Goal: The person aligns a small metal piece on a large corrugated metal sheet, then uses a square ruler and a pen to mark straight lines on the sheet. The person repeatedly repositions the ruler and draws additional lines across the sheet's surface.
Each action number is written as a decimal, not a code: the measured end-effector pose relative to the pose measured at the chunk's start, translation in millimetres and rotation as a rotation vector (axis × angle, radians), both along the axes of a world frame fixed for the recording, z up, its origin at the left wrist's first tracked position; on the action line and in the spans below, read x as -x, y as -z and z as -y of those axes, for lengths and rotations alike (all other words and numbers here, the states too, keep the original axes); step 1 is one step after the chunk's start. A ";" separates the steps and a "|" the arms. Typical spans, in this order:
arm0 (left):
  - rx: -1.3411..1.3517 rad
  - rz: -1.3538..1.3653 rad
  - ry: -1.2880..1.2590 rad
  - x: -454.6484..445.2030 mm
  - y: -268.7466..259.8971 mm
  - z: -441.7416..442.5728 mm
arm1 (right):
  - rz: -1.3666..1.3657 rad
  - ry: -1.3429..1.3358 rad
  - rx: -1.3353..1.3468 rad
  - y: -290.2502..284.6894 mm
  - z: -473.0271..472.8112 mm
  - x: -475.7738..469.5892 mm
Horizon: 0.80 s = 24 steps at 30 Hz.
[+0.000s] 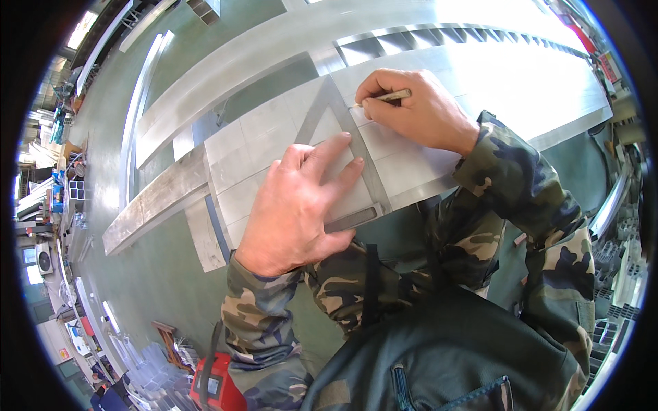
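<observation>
A metal triangular set square with a thick fence lies on a pale metal panel. Its fence sits along the panel's near edge. My left hand holds the square down, with spread fingertips over the blade and the thumb by the fence. In my right hand is a short pencil-like marking stick, pinched between thumb and fingers. The stick's tip is at the panel's surface, just right of the square's blade. Several thin lines cross the panel on both sides of the square.
Long metal beams extend left from under the panel. Beyond it lies a metal strip with a row of angled openings. A red machine stands on the floor at lower left. Stacked metal profiles line the right side.
</observation>
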<state>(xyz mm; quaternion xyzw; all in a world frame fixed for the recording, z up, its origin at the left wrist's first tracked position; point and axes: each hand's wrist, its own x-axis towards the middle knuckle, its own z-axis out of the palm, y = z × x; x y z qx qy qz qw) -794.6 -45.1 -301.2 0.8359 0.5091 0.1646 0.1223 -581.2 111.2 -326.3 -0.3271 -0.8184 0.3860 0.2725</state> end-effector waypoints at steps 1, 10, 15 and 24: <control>0.006 0.002 -0.001 0.2 1.1 0.3 | -0.006 -0.014 -0.018 -0.1 5.1 -2.8; 0.018 -0.046 -0.003 1.9 5.5 0.2 | -0.005 -0.156 0.028 -12.6 52.4 -36.4; 0.008 -0.050 -0.003 1.5 6.0 -0.3 | 0.054 -0.402 0.118 -13.3 76.1 -60.5; -0.087 0.023 -0.008 -3.3 12.8 20.2 | -0.184 0.259 0.100 -3.6 36.6 -116.7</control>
